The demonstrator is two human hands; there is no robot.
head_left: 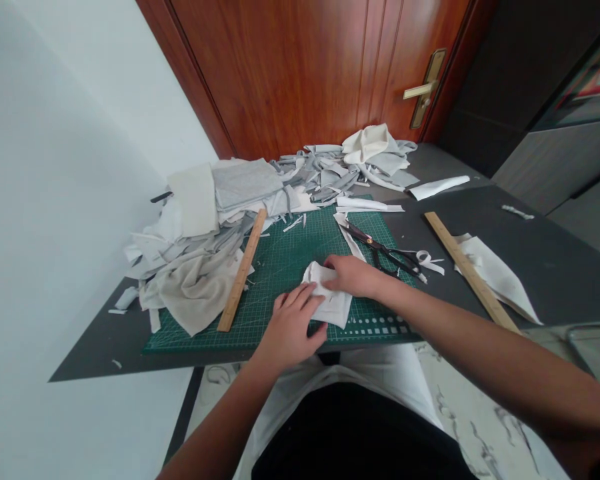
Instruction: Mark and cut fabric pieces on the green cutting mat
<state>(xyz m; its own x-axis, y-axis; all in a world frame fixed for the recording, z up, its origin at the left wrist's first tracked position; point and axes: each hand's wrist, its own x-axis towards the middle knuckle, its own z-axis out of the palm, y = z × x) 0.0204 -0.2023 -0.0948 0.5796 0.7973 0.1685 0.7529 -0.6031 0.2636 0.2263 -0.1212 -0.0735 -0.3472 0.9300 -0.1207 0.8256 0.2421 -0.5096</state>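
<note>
A small folded piece of white cloth (337, 308) lies on the green cutting mat (290, 257), near the mat's front edge. My left hand (295, 327) rests over the cloth's left side with its fingers stretched out and the thumb apart. At the upper right of the cloth, my right hand (353, 275) has its fingers curled onto it; the fingertips are partly hidden. Black-handled scissors (380, 248) lie just beyond my right hand, blades pointing away to the left. To the left, a wooden ruler (243, 270) lies slanted across the mat.
Grey and white fabric scraps (250, 183) are heaped along the back and left. A beige cloth (193, 290) lies crumpled at the mat's left. On the right, a second wooden ruler (467, 267) lies beside a white fabric piece (503, 277). A wooden door (290, 67) stands behind the table.
</note>
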